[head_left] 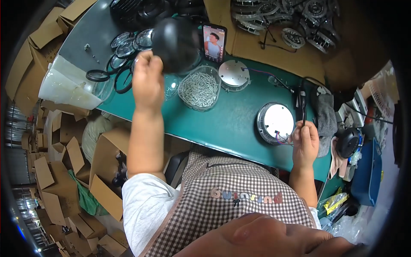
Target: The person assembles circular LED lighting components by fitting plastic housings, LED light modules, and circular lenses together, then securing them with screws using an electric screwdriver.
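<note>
So the left hand is up around 11 o'clock, pinching the edge of a black domed cover that's pretty blurred. Right hand sits out at 3 o'clock, well apart from the left, fingers curled by the wire lead of the round white-faced module. Can't tell if they're gripping the lead or the end of the black pen-shaped tool there.

That module lies wire side up on the green tabletop, also at 3 o'clock. If it were me, I'd keep the lead slack and off the rim so the cover can't trap it, and lower the dome level, not edge first. The screws in the clear tub at 12 are handy, so watch your sleeve there.
</note>
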